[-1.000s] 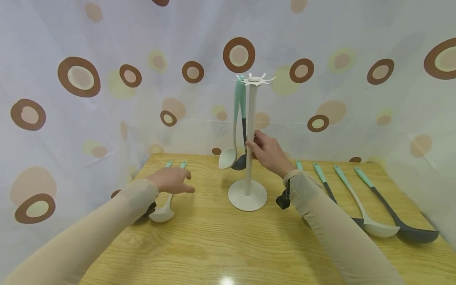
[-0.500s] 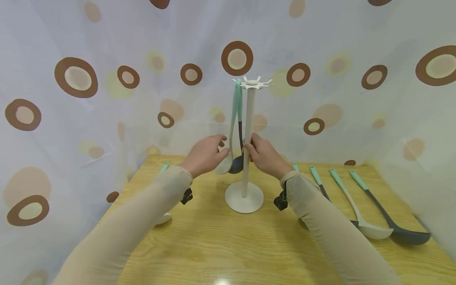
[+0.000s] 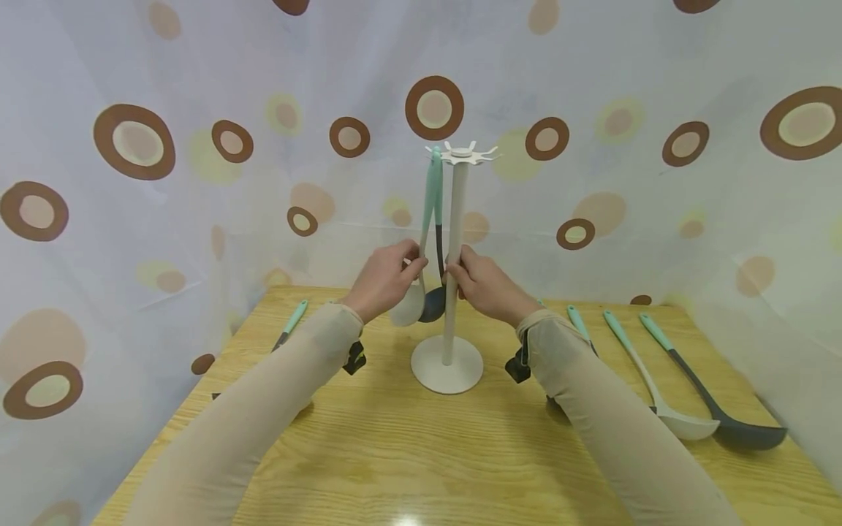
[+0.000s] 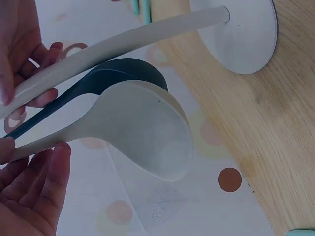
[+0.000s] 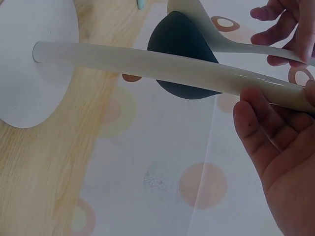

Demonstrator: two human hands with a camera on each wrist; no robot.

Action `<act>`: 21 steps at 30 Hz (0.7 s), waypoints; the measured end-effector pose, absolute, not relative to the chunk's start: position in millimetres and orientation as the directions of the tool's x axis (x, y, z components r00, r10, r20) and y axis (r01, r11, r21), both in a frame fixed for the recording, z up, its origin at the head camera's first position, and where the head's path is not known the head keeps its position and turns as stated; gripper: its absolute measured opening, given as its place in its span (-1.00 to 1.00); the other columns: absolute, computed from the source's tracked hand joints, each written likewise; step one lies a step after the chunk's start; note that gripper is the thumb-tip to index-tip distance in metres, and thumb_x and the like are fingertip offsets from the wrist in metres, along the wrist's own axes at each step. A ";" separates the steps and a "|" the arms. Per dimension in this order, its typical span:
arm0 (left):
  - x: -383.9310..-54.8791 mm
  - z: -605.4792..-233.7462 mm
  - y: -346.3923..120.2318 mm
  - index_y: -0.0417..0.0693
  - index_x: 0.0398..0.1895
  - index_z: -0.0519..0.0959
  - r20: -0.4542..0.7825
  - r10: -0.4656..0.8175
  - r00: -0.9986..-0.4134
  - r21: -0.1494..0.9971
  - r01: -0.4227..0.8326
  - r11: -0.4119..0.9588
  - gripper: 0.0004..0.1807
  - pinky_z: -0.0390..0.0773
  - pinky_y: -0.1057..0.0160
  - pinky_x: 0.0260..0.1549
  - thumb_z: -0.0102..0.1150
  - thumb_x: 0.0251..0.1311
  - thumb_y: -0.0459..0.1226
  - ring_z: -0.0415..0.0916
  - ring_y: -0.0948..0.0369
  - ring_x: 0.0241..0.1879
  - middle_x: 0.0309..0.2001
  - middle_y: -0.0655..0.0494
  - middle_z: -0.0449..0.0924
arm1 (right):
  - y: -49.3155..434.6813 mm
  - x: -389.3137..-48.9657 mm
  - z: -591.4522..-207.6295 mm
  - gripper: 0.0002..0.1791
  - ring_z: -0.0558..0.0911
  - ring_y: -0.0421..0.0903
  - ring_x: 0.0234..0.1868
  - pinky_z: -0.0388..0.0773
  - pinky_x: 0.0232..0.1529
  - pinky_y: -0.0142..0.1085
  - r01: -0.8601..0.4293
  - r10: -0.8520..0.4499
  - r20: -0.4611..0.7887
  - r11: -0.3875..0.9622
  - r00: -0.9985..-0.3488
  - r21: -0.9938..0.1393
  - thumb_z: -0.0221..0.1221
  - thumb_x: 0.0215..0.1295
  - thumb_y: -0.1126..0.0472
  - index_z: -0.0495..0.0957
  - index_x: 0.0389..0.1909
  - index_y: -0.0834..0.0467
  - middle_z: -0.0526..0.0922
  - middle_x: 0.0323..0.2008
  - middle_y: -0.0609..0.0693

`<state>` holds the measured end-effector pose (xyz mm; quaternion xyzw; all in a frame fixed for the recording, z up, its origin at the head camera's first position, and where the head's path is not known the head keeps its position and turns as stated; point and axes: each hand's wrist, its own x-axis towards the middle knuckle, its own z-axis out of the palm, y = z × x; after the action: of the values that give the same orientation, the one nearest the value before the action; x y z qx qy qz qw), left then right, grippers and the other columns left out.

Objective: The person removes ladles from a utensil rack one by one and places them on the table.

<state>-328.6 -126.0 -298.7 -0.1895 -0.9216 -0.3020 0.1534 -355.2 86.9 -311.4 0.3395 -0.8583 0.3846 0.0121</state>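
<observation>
A white utensil stand has a round base (image 3: 447, 380), a tall pole (image 3: 458, 204) and a hooked top (image 3: 463, 153). Two ladles with mint handles hang at the left of that top. The nearer one is a white ladle (image 4: 142, 130); behind it hangs a dark ladle (image 3: 433, 305). My left hand (image 3: 383, 281) pinches the white ladle's shaft between thumb and fingers, just above the bowl. With thumb and fingers my right hand (image 3: 492, 290) holds the pole at about mid-height. In the right wrist view the pole crosses in front of the dark bowl (image 5: 174, 44).
On the wooden table's right side lie several more ladles, among them a white ladle (image 3: 687, 425) and a dark ladle (image 3: 750, 436). A mint-handled utensil (image 3: 295, 317) lies at the left, partly hidden by my left sleeve. A dotted curtain (image 3: 368, 58) stands behind the table.
My left hand has moved right from over the left-hand utensils to the hanging white ladle and taken its shaft. My right hand stays on the pole.
</observation>
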 end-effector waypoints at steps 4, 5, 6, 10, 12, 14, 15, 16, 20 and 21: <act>-326.6 -297.9 -125.1 -0.03 -0.08 0.53 0.418 0.274 -0.866 0.516 0.475 0.713 -0.80 0.64 0.15 -0.20 -0.05 0.55 -0.15 0.65 0.18 -0.26 -0.15 0.04 0.68 | 87.1 -355.2 -313.2 -0.73 0.45 0.02 -0.40 0.44 -0.36 -0.15 -0.595 -0.571 0.293 0.462 -0.767 -0.658 -0.22 0.66 0.05 0.35 -0.01 0.13 0.53 -0.31 0.13; -326.2 -297.8 -124.8 -0.05 -0.08 0.54 0.424 0.277 -0.862 0.514 0.481 0.710 -0.79 0.64 0.15 -0.21 -0.06 0.55 -0.15 0.65 0.18 -0.27 -0.16 0.04 0.69 | 87.1 -355.3 -313.8 -0.73 0.46 0.02 -0.40 0.44 -0.36 -0.14 -0.596 -0.571 0.295 0.460 -0.766 -0.658 -0.22 0.66 0.05 0.35 0.00 0.13 0.53 -0.30 0.12; -325.8 -298.0 -124.6 -0.05 -0.09 0.54 0.429 0.279 -0.860 0.513 0.485 0.708 -0.79 0.65 0.16 -0.21 -0.06 0.55 -0.16 0.65 0.19 -0.27 -0.17 0.04 0.69 | 87.2 -355.4 -314.4 -0.73 0.46 0.02 -0.40 0.45 -0.35 -0.14 -0.597 -0.571 0.297 0.459 -0.766 -0.657 -0.22 0.66 0.05 0.35 0.00 0.13 0.53 -0.30 0.11; -324.4 -299.2 -124.8 -0.08 -0.10 0.55 0.455 0.284 -0.844 0.511 0.509 0.693 -0.78 0.67 0.20 -0.23 -0.05 0.55 -0.16 0.67 0.19 -0.30 -0.21 0.06 0.68 | 87.1 -355.8 -316.6 -0.74 0.46 0.02 -0.39 0.46 -0.34 -0.15 -0.599 -0.569 0.303 0.453 -0.764 -0.660 -0.22 0.65 0.05 0.35 0.01 0.12 0.54 -0.30 0.10; -323.1 -300.4 -125.7 -0.06 -0.13 0.54 0.471 0.285 -0.835 0.505 0.520 0.689 -0.79 0.66 0.22 -0.26 -0.04 0.55 -0.16 0.64 0.20 -0.34 -0.27 0.08 0.67 | 87.0 -355.9 -317.1 -0.74 0.46 0.01 -0.39 0.46 -0.34 -0.15 -0.600 -0.567 0.307 0.450 -0.764 -0.662 -0.22 0.65 0.05 0.35 0.01 0.12 0.55 -0.28 0.10; -320.5 -301.3 -127.2 -0.07 -0.16 0.54 0.487 0.286 -0.826 0.501 0.531 0.683 -0.79 0.64 0.22 -0.29 -0.03 0.54 -0.17 0.61 0.22 -0.37 -0.32 0.08 0.66 | 86.8 -356.6 -317.7 -0.74 0.46 0.01 -0.39 0.46 -0.35 -0.15 -0.600 -0.564 0.311 0.449 -0.765 -0.663 -0.21 0.65 0.05 0.36 0.01 0.12 0.56 -0.28 0.09; -319.0 -301.8 -128.1 -0.07 -0.17 0.54 0.493 0.286 -0.822 0.500 0.537 0.680 -0.80 0.64 0.22 -0.29 -0.03 0.54 -0.18 0.60 0.22 -0.38 -0.34 0.08 0.65 | 86.6 -356.7 -317.8 -0.73 0.46 0.01 -0.39 0.45 -0.35 -0.15 -0.599 -0.562 0.311 0.449 -0.766 -0.663 -0.21 0.65 0.04 0.36 0.01 0.12 0.56 -0.27 0.09; -317.3 -302.5 -129.3 -0.08 -0.18 0.54 0.498 0.284 -0.819 0.503 0.540 0.675 -0.80 0.64 0.23 -0.29 -0.02 0.54 -0.18 0.60 0.22 -0.39 -0.35 0.07 0.65 | 86.4 -356.9 -318.0 -0.73 0.46 0.01 -0.39 0.45 -0.35 -0.16 -0.597 -0.560 0.311 0.449 -0.768 -0.664 -0.21 0.65 0.04 0.36 0.00 0.12 0.56 -0.27 0.09; -309.6 -303.9 -135.4 -0.10 -0.19 0.55 0.508 0.267 -0.819 0.534 0.543 0.649 -0.81 0.67 0.24 -0.25 0.00 0.53 -0.20 0.66 0.21 -0.36 -0.34 0.06 0.67 | 85.7 -357.2 -318.4 -0.73 0.46 0.01 -0.40 0.45 -0.37 -0.17 -0.590 -0.552 0.309 0.453 -0.774 -0.668 -0.21 0.65 0.04 0.38 -0.03 0.11 0.56 -0.29 0.10; -307.9 -304.1 -137.4 -0.12 -0.20 0.56 0.507 0.264 -0.820 0.538 0.541 0.647 -0.80 0.68 0.25 -0.24 0.00 0.52 -0.20 0.67 0.21 -0.36 -0.34 0.07 0.67 | 85.5 -357.1 -318.3 -0.73 0.46 0.00 -0.40 0.44 -0.38 -0.17 -0.590 -0.551 0.310 0.454 -0.775 -0.668 -0.21 0.65 0.04 0.38 -0.03 0.11 0.57 -0.28 0.09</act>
<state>-307.9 -137.4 -304.1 -0.2270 -0.8860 -0.3538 0.1956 -357.1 85.5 -318.3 0.3348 -0.8522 0.4014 0.0241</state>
